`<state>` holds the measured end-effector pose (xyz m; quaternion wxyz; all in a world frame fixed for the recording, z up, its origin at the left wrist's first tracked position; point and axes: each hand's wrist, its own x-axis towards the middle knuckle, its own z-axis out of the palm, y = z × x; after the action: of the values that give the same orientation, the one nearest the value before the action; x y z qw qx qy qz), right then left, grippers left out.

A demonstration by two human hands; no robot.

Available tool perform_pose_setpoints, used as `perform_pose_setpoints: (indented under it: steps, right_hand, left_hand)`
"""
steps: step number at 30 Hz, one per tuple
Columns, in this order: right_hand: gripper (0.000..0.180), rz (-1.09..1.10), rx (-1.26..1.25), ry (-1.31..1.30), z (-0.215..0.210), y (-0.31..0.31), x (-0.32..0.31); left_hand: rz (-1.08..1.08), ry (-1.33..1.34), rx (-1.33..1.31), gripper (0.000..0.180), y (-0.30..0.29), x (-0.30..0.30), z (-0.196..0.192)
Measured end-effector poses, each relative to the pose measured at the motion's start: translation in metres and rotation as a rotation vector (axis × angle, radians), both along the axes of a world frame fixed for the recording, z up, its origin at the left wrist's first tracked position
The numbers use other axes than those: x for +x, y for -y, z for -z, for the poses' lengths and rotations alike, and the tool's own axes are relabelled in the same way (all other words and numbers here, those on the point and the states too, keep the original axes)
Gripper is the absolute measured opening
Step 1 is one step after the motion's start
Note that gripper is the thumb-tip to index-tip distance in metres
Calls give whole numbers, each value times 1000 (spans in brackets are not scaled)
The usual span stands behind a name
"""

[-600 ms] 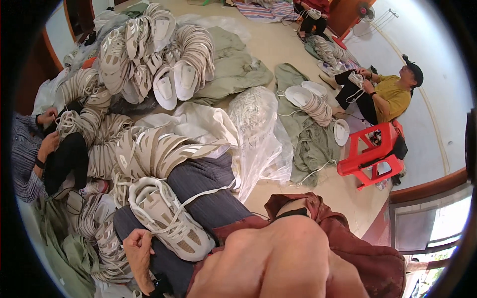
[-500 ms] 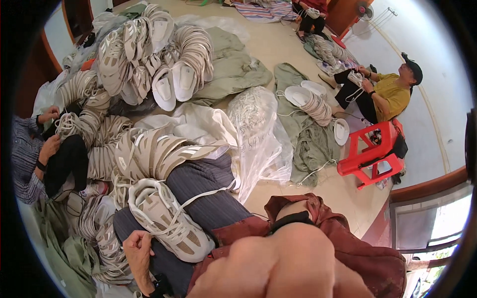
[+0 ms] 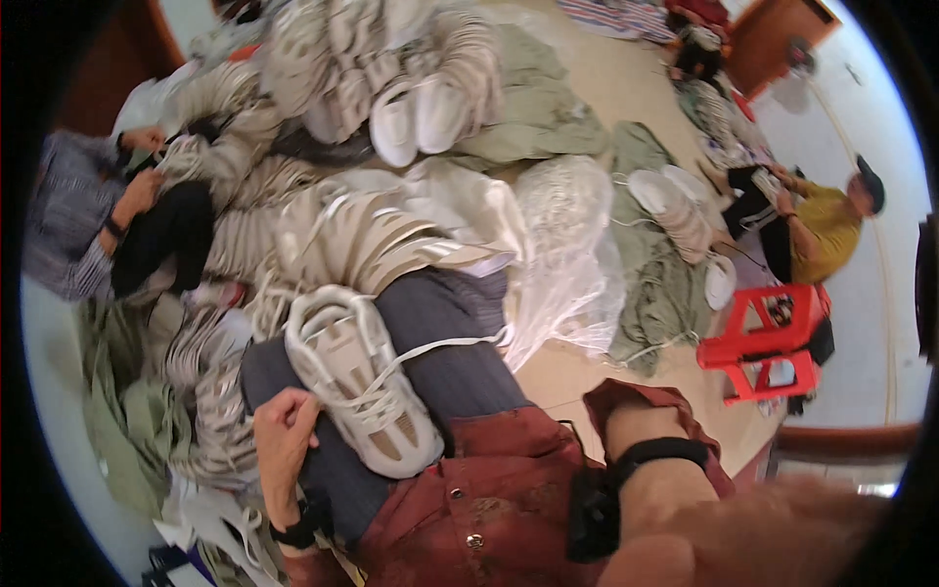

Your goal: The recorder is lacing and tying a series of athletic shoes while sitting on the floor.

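Your right hand [image 3: 768,536] has swung from the lower middle to the lower right, too blurred to tell whether it grips anything. Your left hand [image 3: 286,437] curls beside the beige shoe [image 3: 350,364], its hold unclear. That shoe lies on your left thigh [image 3: 337,492], its lace [image 3: 440,344] stretching over the right thigh [image 3: 458,377].

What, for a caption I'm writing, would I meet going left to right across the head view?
Co-worker in a striped top, person's left hand, foreground shoe, clear plastic bag, red stool.
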<state>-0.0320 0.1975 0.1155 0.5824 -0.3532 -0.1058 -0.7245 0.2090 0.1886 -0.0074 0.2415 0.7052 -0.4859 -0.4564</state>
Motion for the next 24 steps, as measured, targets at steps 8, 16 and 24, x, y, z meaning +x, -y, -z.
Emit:
perform_pose_setpoints:
  steps: [8,16,24]
  right_hand:
    - [56,241,-156,-79,-10,-29,-47]
    - [62,376,-266,-53,-15,0,-43]
    - [24,412,340,-1177,87,20,-121]
  left_hand:
    - [236,-191,-12,16,43,-95,22]
    - [244,-161,-32,17,40,-89,24]
    - [410,11,-106,32,39,-99,-6]
